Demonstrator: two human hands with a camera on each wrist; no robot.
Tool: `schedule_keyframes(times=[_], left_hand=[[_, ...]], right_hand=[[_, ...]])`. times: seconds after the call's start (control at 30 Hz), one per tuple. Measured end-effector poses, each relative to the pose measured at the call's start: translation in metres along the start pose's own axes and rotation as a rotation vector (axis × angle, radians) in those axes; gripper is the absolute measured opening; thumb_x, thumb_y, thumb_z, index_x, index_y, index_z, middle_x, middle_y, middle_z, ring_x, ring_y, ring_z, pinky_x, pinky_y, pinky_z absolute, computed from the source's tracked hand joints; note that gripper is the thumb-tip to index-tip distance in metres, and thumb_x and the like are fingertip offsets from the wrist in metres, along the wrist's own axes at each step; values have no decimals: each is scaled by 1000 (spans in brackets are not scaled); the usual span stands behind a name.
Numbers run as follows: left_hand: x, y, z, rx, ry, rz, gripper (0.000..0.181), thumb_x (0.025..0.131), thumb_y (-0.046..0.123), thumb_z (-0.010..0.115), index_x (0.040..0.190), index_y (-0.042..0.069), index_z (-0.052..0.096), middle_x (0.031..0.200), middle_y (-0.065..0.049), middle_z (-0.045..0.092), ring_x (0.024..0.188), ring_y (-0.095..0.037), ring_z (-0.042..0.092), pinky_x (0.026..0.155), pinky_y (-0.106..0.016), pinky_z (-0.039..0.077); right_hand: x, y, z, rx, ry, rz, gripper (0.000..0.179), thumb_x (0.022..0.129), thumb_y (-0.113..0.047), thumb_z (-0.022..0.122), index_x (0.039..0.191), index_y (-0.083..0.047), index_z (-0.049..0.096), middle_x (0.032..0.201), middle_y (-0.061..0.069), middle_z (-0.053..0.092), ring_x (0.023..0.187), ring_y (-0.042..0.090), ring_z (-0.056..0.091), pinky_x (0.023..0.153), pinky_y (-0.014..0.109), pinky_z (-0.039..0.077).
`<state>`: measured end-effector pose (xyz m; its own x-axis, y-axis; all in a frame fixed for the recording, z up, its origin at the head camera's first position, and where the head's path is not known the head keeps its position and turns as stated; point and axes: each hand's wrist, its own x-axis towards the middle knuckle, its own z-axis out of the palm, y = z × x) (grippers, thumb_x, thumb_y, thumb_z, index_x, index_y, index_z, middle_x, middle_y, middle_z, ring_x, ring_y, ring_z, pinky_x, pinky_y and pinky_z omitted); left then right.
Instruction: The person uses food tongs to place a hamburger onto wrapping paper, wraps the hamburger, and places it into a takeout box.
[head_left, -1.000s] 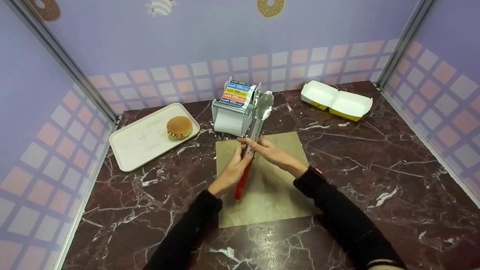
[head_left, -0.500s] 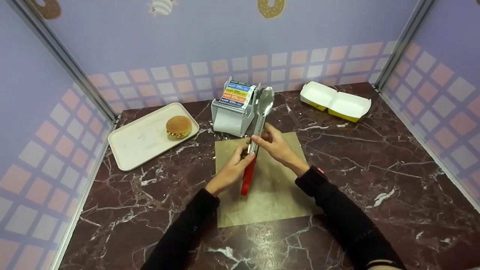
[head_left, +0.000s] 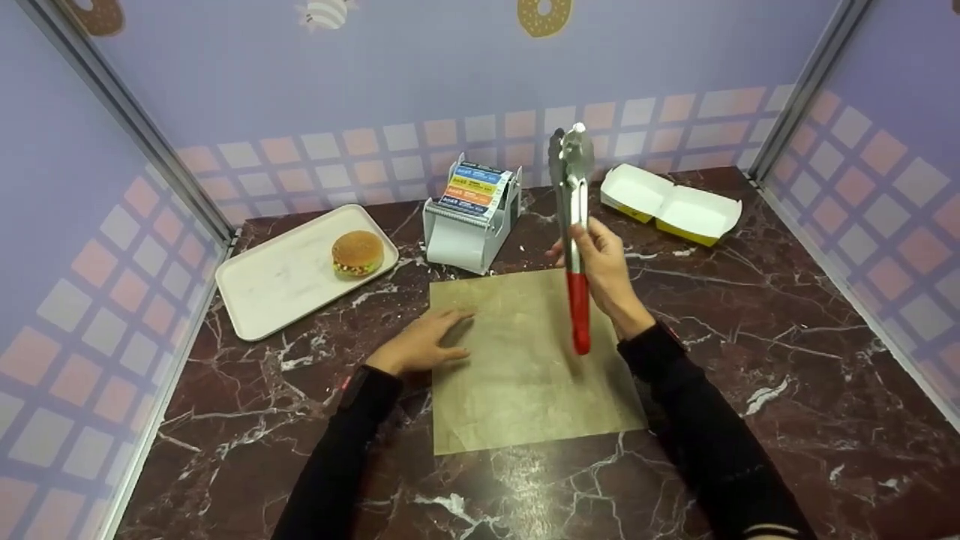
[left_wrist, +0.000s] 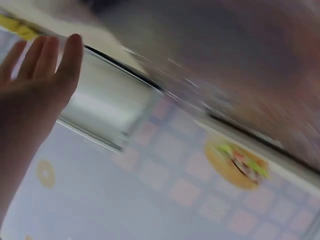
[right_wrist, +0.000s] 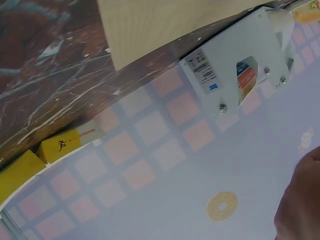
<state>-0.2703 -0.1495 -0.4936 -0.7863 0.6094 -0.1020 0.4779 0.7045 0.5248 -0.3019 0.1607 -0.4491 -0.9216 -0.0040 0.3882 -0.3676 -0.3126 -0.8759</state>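
Right grip [head_left: 604, 262] closed round red-handled metal tongs [head_left: 578, 291], raised over the brown paper sheet's [head_left: 525, 375] far right part | left grip [head_left: 424, 341] empty, relaxed, at the sheet's left edge | tongs probably light, stiff, slippery on bare metal; red handle [head_left: 580, 319] likely the surer hold

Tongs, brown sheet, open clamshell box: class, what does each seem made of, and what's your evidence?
Tongs: polished metal, probably steel, given bright reflections; the red handle looks like smooth plastic or rubber.
Brown sheet: probably paper, perhaps coated, being thin with a soft sheen.
Clamshell box: likely printed card, white inside, yellow outside, with folded panels.
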Motion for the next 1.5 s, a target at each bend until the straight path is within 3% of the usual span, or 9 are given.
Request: schedule_keyframes(times=[0.17,0.4,0.63,0.77,0.87,0.97,1.13,1.33,1.5], left_hand=[[-11,-16,-3,96,-79,-70,94,87,44,80,161,9,35,169,-18,28,156,-43,25,127,-63,20],[-14,-20,-6,121,-98,-73,96,86,51,78,162,13,34,171,-14,25,158,-39,22,128,-61,18],[-15,-20,-7,141,-97,-71,95,87,53,77,162,13,34,171,-14,26,158,-40,21,128,-61,19],[-14,-22,-5,145,-97,-73,94,88,54,76,163,15,34,171,-13,26,158,-38,21,128,-60,20],[-15,-23,-4,141,-111,-78,94,88,54,76,163,15,34,172,-12,25,158,-37,21,128,-60,21],[-16,-23,-5,146,-114,-77,94,88,53,76,163,16,34,172,-11,25,159,-37,21,128,-59,21],[-17,-22,-6,150,-114,-73,93,88,54,75,163,17,34,173,-8,24,159,-35,19,129,-58,18],[-17,-23,-5,158,-126,-80,94,89,56,74,164,18,32,173,-8,23,159,-35,18,129,-58,18],[-17,-23,-5,171,-129,-85,93,90,56,73,164,19,31,173,-8,23,159,-36,18,129,-58,18]], right_hand=[[3,-6,-9,57,76,15,66,92,-62,62,110,1,57,79,5,61,56,12,62,58,36,64],[7,-9,-20,24,82,158,58,109,-54,30,105,1,48,69,1,55,39,8,52,36,28,51],[9,-10,-19,-6,78,308,61,107,-60,33,85,-6,53,47,-1,48,36,8,46,32,24,38],[7,-28,-12,162,133,466,41,110,-44,42,109,-5,53,69,1,57,48,9,50,41,19,43],[1,-48,-4,322,154,462,36,109,-31,51,130,-4,44,88,4,60,58,9,52,48,16,48],[-5,-59,3,300,140,437,40,109,-33,51,138,-9,40,92,3,63,56,8,53,45,17,49],[-7,-50,9,209,121,598,32,111,-35,46,133,-13,42,90,1,63,49,6,50,42,16,45],[-8,-44,8,246,139,548,46,111,-28,45,150,-6,34,101,2,71,51,5,54,44,12,47],[-9,-40,6,242,160,608,44,109,-32,43,147,-11,33,85,-1,66,42,0,46,37,11,39]])
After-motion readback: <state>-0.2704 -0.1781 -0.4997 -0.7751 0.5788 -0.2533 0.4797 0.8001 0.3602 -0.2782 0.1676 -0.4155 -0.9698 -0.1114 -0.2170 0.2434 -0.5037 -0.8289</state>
